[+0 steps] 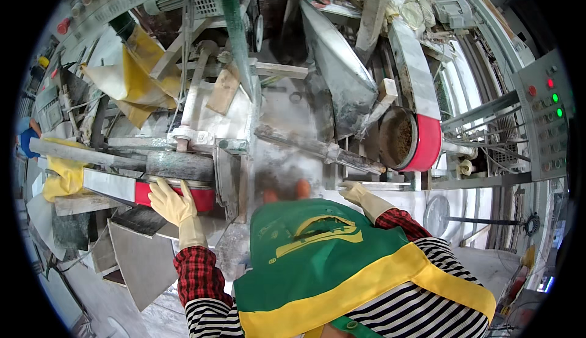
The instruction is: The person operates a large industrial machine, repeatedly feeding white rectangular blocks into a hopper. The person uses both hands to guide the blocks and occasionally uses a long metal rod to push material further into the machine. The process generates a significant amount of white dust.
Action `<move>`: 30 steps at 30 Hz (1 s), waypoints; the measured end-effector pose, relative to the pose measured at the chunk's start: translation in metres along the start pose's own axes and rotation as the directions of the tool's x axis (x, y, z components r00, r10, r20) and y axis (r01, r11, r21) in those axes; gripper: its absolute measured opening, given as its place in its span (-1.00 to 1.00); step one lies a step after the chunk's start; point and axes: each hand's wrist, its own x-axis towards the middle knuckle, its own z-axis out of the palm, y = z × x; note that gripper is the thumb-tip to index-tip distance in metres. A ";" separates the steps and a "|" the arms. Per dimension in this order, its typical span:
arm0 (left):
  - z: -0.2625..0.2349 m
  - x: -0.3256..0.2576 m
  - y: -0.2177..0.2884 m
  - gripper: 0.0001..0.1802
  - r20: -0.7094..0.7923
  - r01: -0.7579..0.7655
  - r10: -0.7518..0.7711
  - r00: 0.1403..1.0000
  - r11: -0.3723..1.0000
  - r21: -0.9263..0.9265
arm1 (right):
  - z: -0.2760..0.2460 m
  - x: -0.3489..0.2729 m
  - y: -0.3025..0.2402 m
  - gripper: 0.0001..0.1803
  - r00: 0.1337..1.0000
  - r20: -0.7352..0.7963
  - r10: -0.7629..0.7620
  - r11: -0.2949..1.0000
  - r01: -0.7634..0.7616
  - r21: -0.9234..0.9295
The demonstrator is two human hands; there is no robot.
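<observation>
My left hand (173, 205), in a cream rubber glove, lies with fingers apart over the red end of a white-and-red guard (204, 199). Its fingertips reach the edge beside a worn grey roller (180, 166). On the other side, my right hand (365, 200), gloved the same way, stretches its fingers leftward beside a pale metal rail (390, 185). I cannot tell whether they touch the rail. Neither hand shows anything held. A green apron (329, 240) with yellow trim covers my front, between the two arms.
At the right, a second red-ended guard (429, 144) curves round a drum (397, 138) with a brownish inside. A dusty bar (317, 147) crosses in front of me. A control panel (549, 118) with lit red and green lamps stands far right. Yellow sheeting (143, 72) hangs at the left.
</observation>
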 end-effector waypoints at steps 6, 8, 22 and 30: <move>-0.025 0.004 0.007 -0.23 -0.016 -0.050 0.049 0.999 0.996 -0.069 | 0.001 0.012 0.007 -0.40 1.000 -0.026 0.015 0.999 -0.016 -0.045; -0.006 -0.007 -0.002 -0.19 -0.155 -0.054 0.055 0.986 0.998 0.012 | -0.004 0.006 -0.012 -0.43 0.998 -0.023 -0.050 0.998 0.049 -0.039; -0.029 0.066 -0.044 -0.07 -0.010 0.400 -0.416 0.909 0.879 -0.260 | -0.016 -0.015 -0.023 -0.40 0.989 0.112 0.099 0.954 -0.126 0.271; 0.046 0.097 -0.123 -0.01 0.193 0.468 -0.427 0.883 0.779 -0.418 | -0.026 -0.011 -0.019 -0.50 0.999 0.026 -0.018 0.996 0.016 0.093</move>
